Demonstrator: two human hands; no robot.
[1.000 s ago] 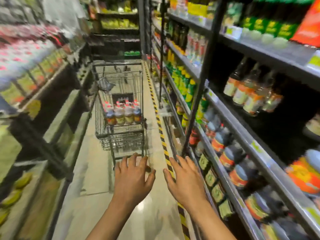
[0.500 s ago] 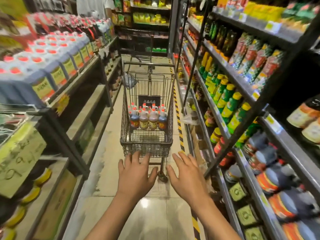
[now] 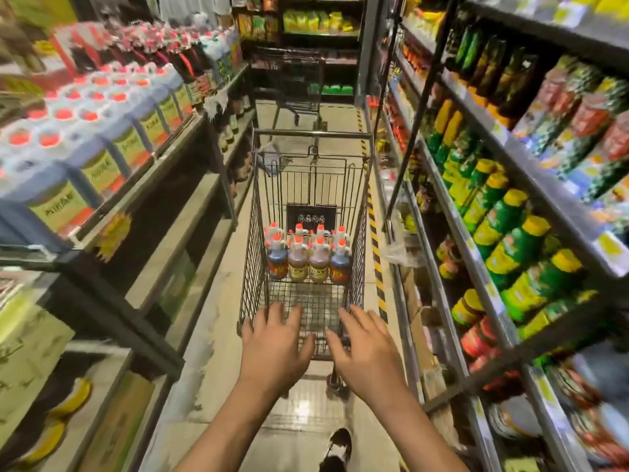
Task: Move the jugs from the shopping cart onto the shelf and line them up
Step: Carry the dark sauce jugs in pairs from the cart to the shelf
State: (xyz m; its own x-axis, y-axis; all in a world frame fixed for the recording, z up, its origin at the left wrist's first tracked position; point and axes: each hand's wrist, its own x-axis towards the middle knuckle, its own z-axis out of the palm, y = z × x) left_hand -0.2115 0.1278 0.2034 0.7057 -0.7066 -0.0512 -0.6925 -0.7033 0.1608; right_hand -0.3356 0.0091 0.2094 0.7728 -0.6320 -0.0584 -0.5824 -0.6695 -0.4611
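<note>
Left hand (image 3: 274, 349) and right hand (image 3: 369, 352): palms down, fingers spread, holding nothing, side by side at near end of shopping cart (image 3: 250, 267). Contact with cart rim: cannot tell. Jugs (image 3: 308, 257): upright in two rows at far end of cart basket, red caps, packed touching. Stocked shelf (image 3: 452, 212) along right of aisle; another shelf (image 3: 177, 144) left.
</note>
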